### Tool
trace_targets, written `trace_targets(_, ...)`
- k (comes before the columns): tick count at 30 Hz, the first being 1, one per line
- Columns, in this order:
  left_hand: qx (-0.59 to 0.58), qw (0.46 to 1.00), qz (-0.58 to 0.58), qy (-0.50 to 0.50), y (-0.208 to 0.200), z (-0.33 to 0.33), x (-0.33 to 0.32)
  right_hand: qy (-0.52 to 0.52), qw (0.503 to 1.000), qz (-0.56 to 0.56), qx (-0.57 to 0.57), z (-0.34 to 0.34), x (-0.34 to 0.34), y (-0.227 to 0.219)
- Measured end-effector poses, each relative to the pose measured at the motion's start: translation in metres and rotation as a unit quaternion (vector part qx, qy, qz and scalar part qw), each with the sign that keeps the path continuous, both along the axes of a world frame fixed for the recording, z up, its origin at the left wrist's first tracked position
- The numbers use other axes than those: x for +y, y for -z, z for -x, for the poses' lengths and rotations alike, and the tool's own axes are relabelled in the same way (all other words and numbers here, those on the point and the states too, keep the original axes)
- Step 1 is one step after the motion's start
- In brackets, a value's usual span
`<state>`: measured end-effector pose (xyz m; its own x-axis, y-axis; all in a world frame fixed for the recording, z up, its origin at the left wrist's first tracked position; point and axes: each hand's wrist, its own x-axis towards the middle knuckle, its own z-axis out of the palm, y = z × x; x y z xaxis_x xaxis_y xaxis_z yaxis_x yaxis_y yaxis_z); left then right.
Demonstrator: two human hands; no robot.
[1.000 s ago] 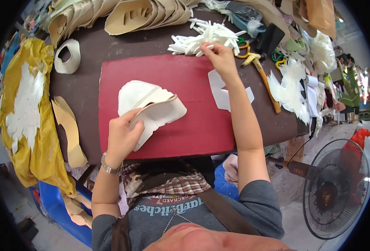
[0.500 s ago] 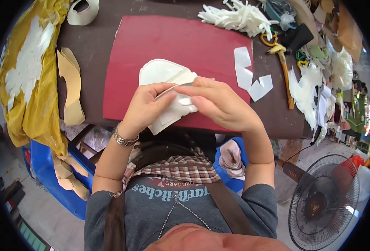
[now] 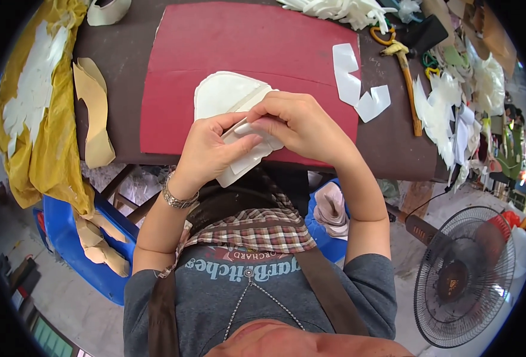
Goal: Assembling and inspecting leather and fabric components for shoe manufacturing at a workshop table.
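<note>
— What is that white thing in the middle?

— It is a white shaped piece point(image 3: 227, 98), soft material I think, with a rounded top. It lies half on the red mat point(image 3: 263, 47) and its lower end hangs over the near edge of the surface point(image 3: 120, 59), just in front of the person's body.

— And how far is the work?

— I judge it is in the middle. A small white strip point(image 3: 248, 126) is pressed against the folded edge of the piece, but whether it is already fixed I cannot tell, because the hands cover that place. Two more white cut shapes point(image 3: 358, 86) wait on the mat's right edge, and a pile of white cut pieces point(image 3: 340, 9) lies at the far side, so I think much is left.

— What do the hands do?

— The left hand point(image 3: 209, 152), the one with the metal bracelet, grips the piece from below; its fingers point(image 3: 242, 143) are closed around the edge. The right hand point(image 3: 298, 122) comes from above with the fingers point(image 3: 269, 116) bent and pinched together on the strip. Both hands touch each other there. Nothing is released.

— Anything else around?

— A hammer with wooden handle point(image 3: 409, 83) lies to the right, well apart from the hands, tan cut pieces point(image 3: 93, 113) to the left, beside a yellow cloth point(image 3: 42, 137), and a standing fan point(image 3: 462, 276) on the floor at the right.
</note>
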<state>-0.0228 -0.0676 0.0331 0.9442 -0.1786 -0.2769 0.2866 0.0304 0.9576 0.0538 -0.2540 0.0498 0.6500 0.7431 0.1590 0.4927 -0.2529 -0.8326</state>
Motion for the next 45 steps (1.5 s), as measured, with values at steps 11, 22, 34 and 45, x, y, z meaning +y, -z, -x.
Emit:
trace_targets(11, -0.044, 0.985, -0.163, 0.022, 0.015, 0.002, -0.004, 0.083, 0.995, 0.05, -0.035, 0.031, -0.003, -0.003)
trace_targets(22, -0.085, 0.99, -0.079, -0.08, 0.022, 0.005, -0.017, 0.245, 0.968, -0.02, -0.05, 0.039, -0.011, 0.013)
trace_targets(34, -0.126, 0.976, -0.143, -0.101, 0.016, 0.008, -0.01, 0.307, 0.927, 0.213, 0.033, 0.027, -0.002, -0.004)
trace_targets(45, -0.123, 0.959, 0.055, -0.248, 0.03, 0.002, 0.02, 0.097, 0.757, -0.44, 0.473, 0.04, 0.005, -0.002)
